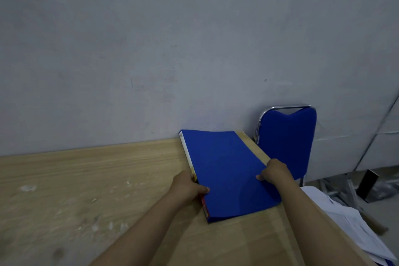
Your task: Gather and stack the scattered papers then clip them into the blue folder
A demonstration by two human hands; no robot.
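The blue folder (pixel 224 170) lies closed on the wooden table (pixel 108 179), near its right end and against the wall. Its white and yellow spine faces left. My left hand (pixel 190 185) grips the spine edge near the front corner, thumb on the cover. My right hand (pixel 275 170) holds the folder's right edge, thumb on top. Several white papers (pixel 349 220) lie in a loose pile below the table's right edge, off the tabletop.
A blue chair (pixel 287 142) with a chrome frame stands just beyond the table's right end. A grey wall (pixel 151 49) runs along the back of the table. Small white scraps and smudges dot the tabletop at the left. Dark metal pieces lie on the floor at the far right.
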